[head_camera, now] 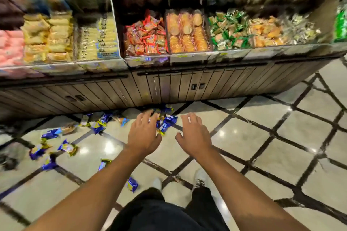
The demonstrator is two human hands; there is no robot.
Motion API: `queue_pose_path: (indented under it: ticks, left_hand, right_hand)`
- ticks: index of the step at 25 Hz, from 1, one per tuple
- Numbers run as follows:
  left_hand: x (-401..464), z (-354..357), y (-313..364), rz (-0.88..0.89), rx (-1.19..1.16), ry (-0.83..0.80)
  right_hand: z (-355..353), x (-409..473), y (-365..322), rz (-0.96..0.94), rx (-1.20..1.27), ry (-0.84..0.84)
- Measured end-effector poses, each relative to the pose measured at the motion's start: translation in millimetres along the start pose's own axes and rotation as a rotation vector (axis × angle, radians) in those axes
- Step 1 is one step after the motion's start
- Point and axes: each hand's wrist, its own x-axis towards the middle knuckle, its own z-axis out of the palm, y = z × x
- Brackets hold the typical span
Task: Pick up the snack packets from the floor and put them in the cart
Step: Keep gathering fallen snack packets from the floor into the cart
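From the head view, the person stands facing a wood-panelled display counter (169, 88) stocked with bins of wrapped biscuits, both arms stretched forward and down; the left hand (143, 135) has its fingers spread and relaxed, gripping nothing, and hangs over a small heap of blue and gold foil snack packets (166, 123) lying on the glossy cream tiled floor (281, 137) at the counter's foot; the right hand (194, 135) is likewise loosely spread and empty, just beside the heap; this looks like a two-handed reach to scoop the pile. Other packets lie scattered to the left, their long axes pointing every way; one lone blue packet (132, 184) near the feet lies tilted, long axis running toward lower right. No cart is in view.
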Motion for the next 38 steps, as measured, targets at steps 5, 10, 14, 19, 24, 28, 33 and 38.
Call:
queue_pose_path:
  ticks: [5,10,14,19,24,28,33,38]
  left_hand:
    - [9,11,36,-0.264,-0.109,0.004]
    - [41,13,43,-0.438,-0.185,0.027]
    - [87,30,32,-0.457,-0.238,0.03]
    - [154,65,19,-0.457,-0.249,-0.018]
    - [212,118,-1,-0.517,-0.236,-0.055]
    - [253,191,-9,-0.525,-0.213,-0.136]
    - [312,342,-26,-0.509,-0.213,-0.146]
    - [367,506,-58,-0.513,-0.215,-0.165]
  right_hand:
    - [-9,64,35,-0.245,-0.067,-0.077]
    - [-16,127,46,-0.387,-0.121,-0.147]
    - [-3,180,44,-0.415,-0.134,-0.177]
    - [26,249,55,-0.525,-0.202,-0.151]
    - [105,318,76,-0.608,-0.262,-0.233]
    - [194,367,99,-0.648,-0.27,-0.29]
    - [333,425,137,-0.635,-0.264,-0.344]
    - [479,482,181,-0.619,-0.347,-0.377]
